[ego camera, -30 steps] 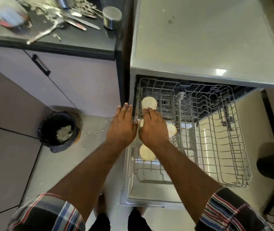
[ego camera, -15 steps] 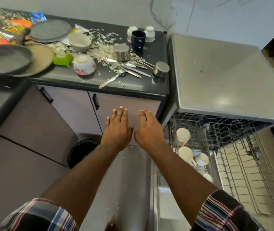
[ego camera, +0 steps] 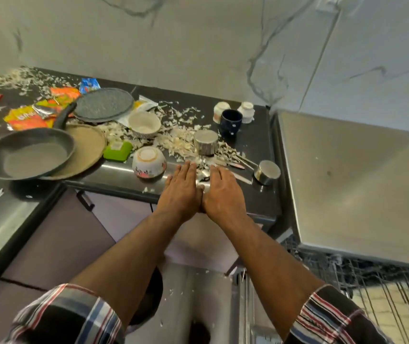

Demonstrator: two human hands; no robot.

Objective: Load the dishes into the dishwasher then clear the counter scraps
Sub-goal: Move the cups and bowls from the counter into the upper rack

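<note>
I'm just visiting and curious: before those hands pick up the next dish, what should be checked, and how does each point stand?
1. Both hands free: ok. Left hand and right hand are flat, holding nothing.
2. Dishes within reach: ok. Cutlery and floral bowl lie just ahead.
3. Rack pulled out: ok.
4. Room left in rack: cannot tell, mostly out of view.
5. Counter free of scraps: not ok.

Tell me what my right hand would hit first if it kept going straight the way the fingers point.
Most likely the cutlery lying among the scraps just beyond the right hand; the steel cup stands farther along that line. Depth is hard to judge from this view.
</note>
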